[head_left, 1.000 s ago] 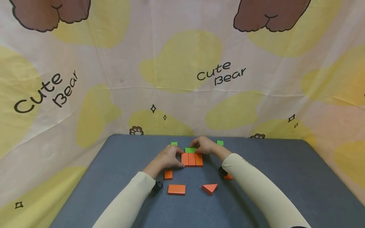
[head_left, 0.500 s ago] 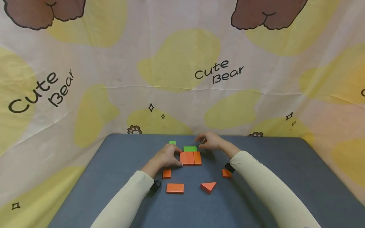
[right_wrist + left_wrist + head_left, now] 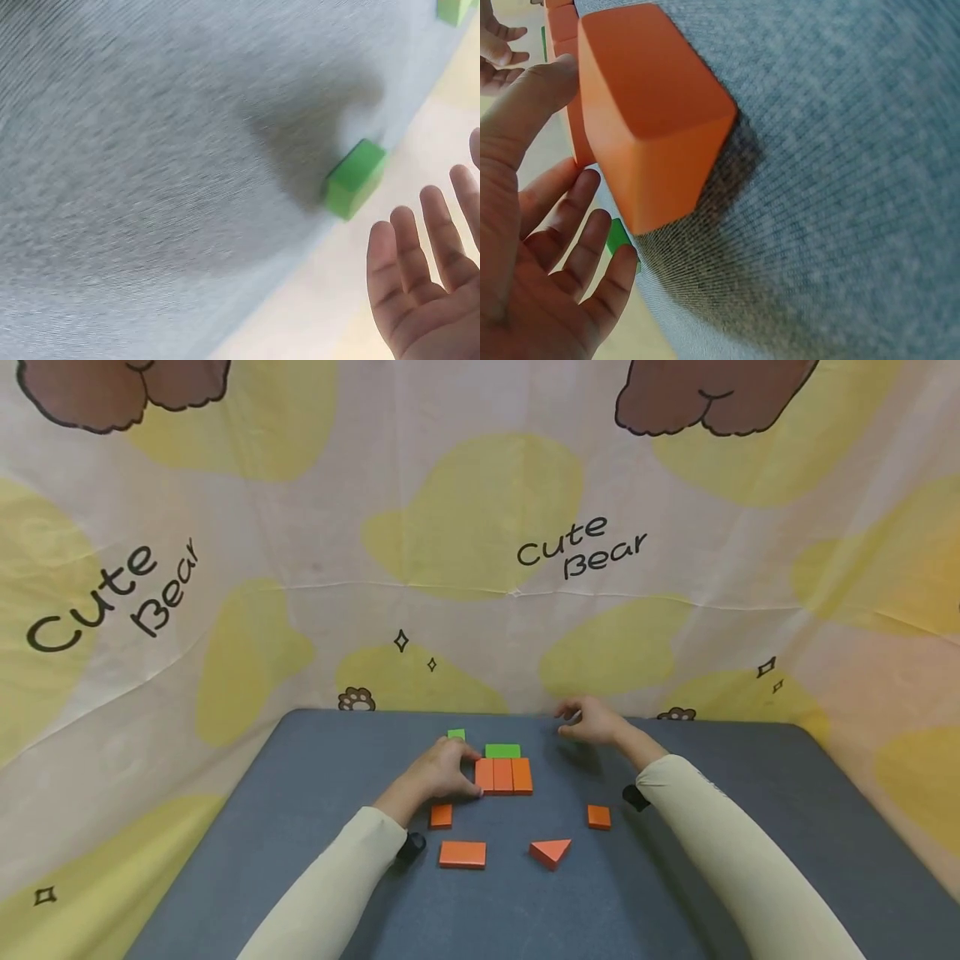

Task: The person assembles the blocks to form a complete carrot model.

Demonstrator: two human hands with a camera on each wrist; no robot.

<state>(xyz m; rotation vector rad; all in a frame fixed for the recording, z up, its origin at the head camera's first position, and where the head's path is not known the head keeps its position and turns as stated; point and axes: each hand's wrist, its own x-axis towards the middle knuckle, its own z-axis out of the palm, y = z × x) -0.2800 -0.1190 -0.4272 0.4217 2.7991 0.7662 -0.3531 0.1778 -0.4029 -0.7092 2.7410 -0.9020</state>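
Note:
Three orange rectangular blocks (image 3: 502, 777) lie side by side in a row. At the row's left end my left hand (image 3: 438, 770) pinches the leftmost block between thumb and index finger, one at each end; the left wrist view shows the other fingers (image 3: 607, 289) spread. Behind the row lies a green rectangular block (image 3: 502, 751). My right hand (image 3: 596, 723) hovers above the table's back, right of the row, with nothing in its fingers. The right wrist view shows a green block (image 3: 355, 180) beyond the fingertips and another green block (image 3: 453, 9) at the corner.
Nearer me lie an orange rectangular block (image 3: 462, 855), an orange triangular block (image 3: 551, 852) and two small orange blocks, one left (image 3: 441, 817) and one right (image 3: 598, 817). A small green block (image 3: 457, 734) sits behind my left hand. A printed cloth (image 3: 480, 527) hangs behind the table (image 3: 750, 827).
My right hand has come away from the green block behind the row and moved right and back, now covering the small green block there. The left hand has stayed at the row.

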